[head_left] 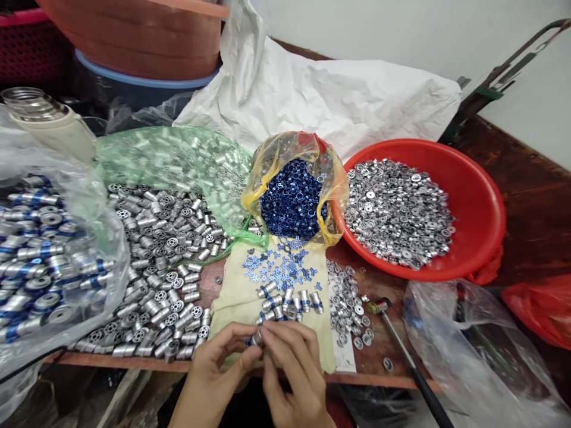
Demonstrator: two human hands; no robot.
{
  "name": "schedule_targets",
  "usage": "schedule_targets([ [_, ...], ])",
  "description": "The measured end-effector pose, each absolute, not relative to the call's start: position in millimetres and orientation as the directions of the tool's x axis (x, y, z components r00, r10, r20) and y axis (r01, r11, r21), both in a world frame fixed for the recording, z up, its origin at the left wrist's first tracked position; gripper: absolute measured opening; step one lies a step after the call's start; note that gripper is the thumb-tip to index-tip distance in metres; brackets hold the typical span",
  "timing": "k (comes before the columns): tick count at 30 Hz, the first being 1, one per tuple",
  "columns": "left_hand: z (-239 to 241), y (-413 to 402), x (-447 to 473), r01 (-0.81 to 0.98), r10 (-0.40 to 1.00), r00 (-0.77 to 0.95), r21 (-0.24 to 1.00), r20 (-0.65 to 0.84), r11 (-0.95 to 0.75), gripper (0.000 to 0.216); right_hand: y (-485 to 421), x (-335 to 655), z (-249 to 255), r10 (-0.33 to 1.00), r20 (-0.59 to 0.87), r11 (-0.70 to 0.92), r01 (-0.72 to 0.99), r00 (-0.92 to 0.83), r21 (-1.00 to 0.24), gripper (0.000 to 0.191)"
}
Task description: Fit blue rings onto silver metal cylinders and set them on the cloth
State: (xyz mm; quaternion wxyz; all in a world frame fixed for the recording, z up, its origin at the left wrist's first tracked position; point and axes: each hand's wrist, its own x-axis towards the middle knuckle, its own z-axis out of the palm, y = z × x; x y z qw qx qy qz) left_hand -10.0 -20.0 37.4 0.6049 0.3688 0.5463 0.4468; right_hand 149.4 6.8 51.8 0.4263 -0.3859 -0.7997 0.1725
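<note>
Near the front edge of the table, both my hands meet around one small metal cylinder with a blue ring (pixel 256 339). My left hand (pixel 222 361) pinches it between thumb and fingers from the left. The fingers of my right hand (pixel 292 362) close on its right side and cover part of it. Just beyond my fingers, several silver cylinders with blue rings (pixel 289 302) lie on a beige cloth (pixel 234 285). Small blue three-armed pieces (pixel 281 267) are scattered on the cloth behind them.
Plain silver cylinders (pixel 165 297) are heaped left, beside a clear bag of blue-banded cylinders (pixel 40 267). A yellow bag (pixel 289 148) holds blue rings; a red basin (pixel 477 214) holds silver discs. A hammer (pixel 405 351) overhangs the front edge, near loose discs (pixel 345 303).
</note>
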Motion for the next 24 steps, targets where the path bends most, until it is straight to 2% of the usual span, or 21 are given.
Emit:
schedule_targets([
  [5, 32.9, -24.1, -15.4, -0.151, 0.937, 0.057, 0.924, -0.346, 0.350, 0.024, 3.6, 137.8, 40.4, 0.731, 0.595, 0.669, 0.526, -0.335, -0.526, 0.038],
  [7, 27.9, -24.6, -18.7, -0.037, 0.949, -0.006, 0.949, -0.315, 0.314, 0.025, 5.8, 136.0, 39.7, 0.725, 0.564, 0.680, 0.541, -0.396, -0.494, 0.034],
  [9, 22.3, -21.9, -22.2, 0.215, 0.969, -0.186, 0.956, -0.161, 0.200, 0.022, 16.3, 137.4, 44.0, 0.727, 0.502, 0.682, 0.581, -0.469, -0.444, 0.045],
  [10, 20.4, -18.6, -24.2, 0.383, 0.968, -0.250, 0.915, -0.030, 0.127, 0.018, 25.7, 138.9, 47.5, 0.737, 0.470, 0.670, 0.616, -0.487, -0.414, 0.053],
  [12, 20.8, -7.1, -30.0, 0.674, 0.952, -0.205, 0.738, 0.227, -0.032, 0.017, 52.2, 142.5, 55.0, 0.785, 0.403, 0.606, 0.719, -0.470, -0.341, 0.056],
  [14, 28.2, 12.0, -40.6, 0.833, 0.945, -0.066, 0.539, 0.322, -0.126, 0.023, 84.6, 145.2, 61.9, 0.832, 0.326, 0.537, 0.800, -0.449, -0.268, 0.032],
  [16, 39.8, 37.8, -56.7, 0.921, 0.955, -0.058, 0.384, 0.292, -0.062, 0.029, 115.7, 145.5, 67.5, 0.847, 0.279, 0.515, 0.826, -0.451, -0.229, 0.015],
  [17, 45.2, 51.9, -65.9, 0.957, 0.967, -0.110, 0.288, 0.231, 0.040, 0.029, 128.7, 144.5, 69.9, 0.849, 0.269, 0.513, 0.830, -0.454, -0.218, 0.013],
  [18, 49.4, 65.6, -74.8, 0.963, 0.965, -0.159, 0.248, 0.210, 0.104, 0.029, 139.3, 142.5, 72.0, 0.850, 0.266, 0.511, 0.834, -0.454, -0.209, 0.012],
  [21, 51.1, 96.9, -93.5, 0.966, 0.974, -0.166, 0.224, 0.154, 0.129, 0.020, 154.6, 130.6, 75.2, 0.851, 0.264, 0.507, 0.841, -0.454, -0.189, 0.009],
  [24, 43.2, 107.0, -97.9, 0.955, 0.980, -0.160, 0.269, 0.122, 0.123, 0.019, 151.3, 111.0, 70.7, 0.795, 0.246, 0.601, 0.775, -0.554, -0.196, 0.005],
])
